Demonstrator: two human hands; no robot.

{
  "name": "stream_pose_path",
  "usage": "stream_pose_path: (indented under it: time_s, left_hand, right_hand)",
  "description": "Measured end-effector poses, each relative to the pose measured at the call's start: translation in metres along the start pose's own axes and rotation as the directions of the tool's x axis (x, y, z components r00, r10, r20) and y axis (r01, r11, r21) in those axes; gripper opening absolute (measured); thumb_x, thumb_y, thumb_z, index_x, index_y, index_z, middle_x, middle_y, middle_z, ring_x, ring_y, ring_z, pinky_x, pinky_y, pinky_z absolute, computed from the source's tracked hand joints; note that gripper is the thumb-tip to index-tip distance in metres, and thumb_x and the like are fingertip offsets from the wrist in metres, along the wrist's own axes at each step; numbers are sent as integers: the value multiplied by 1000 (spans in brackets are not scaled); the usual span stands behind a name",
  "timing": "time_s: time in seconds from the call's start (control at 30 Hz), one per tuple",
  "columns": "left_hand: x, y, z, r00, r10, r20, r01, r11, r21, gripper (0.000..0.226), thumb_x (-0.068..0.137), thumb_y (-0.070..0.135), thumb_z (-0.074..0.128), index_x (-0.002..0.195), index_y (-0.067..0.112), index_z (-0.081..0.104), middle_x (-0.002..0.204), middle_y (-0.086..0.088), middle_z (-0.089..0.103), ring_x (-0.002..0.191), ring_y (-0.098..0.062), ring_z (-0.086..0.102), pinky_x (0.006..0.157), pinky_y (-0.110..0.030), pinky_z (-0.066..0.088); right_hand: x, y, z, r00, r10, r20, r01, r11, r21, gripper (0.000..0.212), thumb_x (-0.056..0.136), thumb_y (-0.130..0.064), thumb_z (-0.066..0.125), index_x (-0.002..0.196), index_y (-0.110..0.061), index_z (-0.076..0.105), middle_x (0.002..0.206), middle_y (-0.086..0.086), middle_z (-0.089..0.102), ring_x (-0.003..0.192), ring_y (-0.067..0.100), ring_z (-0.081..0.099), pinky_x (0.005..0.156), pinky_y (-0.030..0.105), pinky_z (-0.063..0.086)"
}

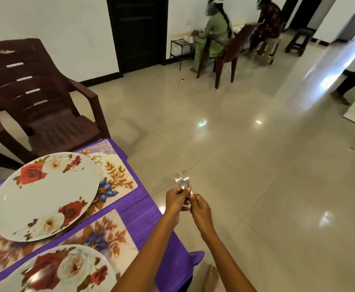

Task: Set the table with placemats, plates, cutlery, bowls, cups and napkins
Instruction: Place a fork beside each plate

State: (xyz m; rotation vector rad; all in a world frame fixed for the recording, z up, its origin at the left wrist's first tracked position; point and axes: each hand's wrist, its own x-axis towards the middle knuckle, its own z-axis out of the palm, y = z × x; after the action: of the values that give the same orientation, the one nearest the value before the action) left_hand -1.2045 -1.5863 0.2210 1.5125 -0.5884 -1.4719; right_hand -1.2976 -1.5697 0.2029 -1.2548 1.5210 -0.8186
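At the upper left of the frame we see a dark brown plastic chair (39, 98) standing against the white wall. Below it, filling the lower left, lies the table's purple cloth (151, 216), and on it two floral placemats side by side: the far placemat (117, 173) and the near placemat (107, 230). A far plate (44, 197) with red and white roses rests on the far placemat, overlapping the near one at its lower edge; a near plate (67, 270) of the same pattern sits on the near placemat at the bottom edge of the frame.

Just right of the table's edge, in the lower middle, our two hands meet over the floor. The left hand (175, 202) grasps a bunch of forks (181, 180) by their handles, tines pointing up and away. The right hand (200, 209) touches it, its fingertips pinching one handle in the same bunch. The forks are blurred, so we cannot count them.

In the upper middle stands a dark door (138, 30). To its right, near the top, two people (216, 30) sit on chairs. Glossy beige tiles (267, 165) fill the right half.
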Motion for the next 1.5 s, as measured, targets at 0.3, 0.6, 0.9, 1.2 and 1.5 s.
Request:
stream_pose_path:
  time_s: [0.3, 0.6, 0.9, 1.2, 1.5]
  left_hand:
    - [115, 16, 93, 921, -79, -382, 15, 986, -167, 20, 91, 16, 60, 72, 8, 61, 59, -4, 50, 47, -13, 42, 40, -21, 38]
    - [169, 40, 138, 888, 10, -460, -139, 959, -247, 29, 101, 24, 41, 101, 9, 66, 87, -5, 65, 74, -12, 61, 63, -21, 46]
    - [208, 105, 69, 763, 22, -646, -286, 908, -306, 35, 101, 18, 34, 80, 9, 60, 77, -8, 66, 66, -15, 60, 46, -18, 38]
    - [294, 183, -65, 525, -76, -847, -535, 745, -398, 34, 101, 15, 34, 71, 8, 48, 67, -10, 57, 55, -14, 56, 45, -16, 45]
    - [351, 246, -225, 464, -169, -870, -717, 505, -480, 33, 102, 19, 31, 93, 5, 59, 79, -13, 69, 66, -24, 66, 61, -32, 54]
  right_hand:
    - [152, -1, -62, 918, 162, 362, -136, 986, -96, 27, 99, -23, 37, 80, -15, 53, 66, -1, 52, 52, 8, 40, 48, 21, 32]
    - [234, -17, -72, 864, 112, 490, -53, 990, -133, 24, 99, -28, 38, 104, -27, 61, 73, -10, 54, 58, 2, 46, 50, 15, 33]
    - [285, -78, 14, 757, 13, 653, 152, 969, -196, 28, 100, -29, 39, 114, -21, 62, 93, 0, 63, 73, 10, 54, 59, 18, 39]
    - [362, -157, 156, 633, -54, 773, 373, 895, -243, 17, 97, -26, 45, 96, -21, 61, 93, 3, 68, 67, 14, 58, 58, 29, 49]
    - [407, -250, 322, 419, -74, 905, 501, 850, -163, 18, 88, -15, 56, 82, -20, 72, 77, -5, 69, 69, 7, 60, 68, 25, 49]
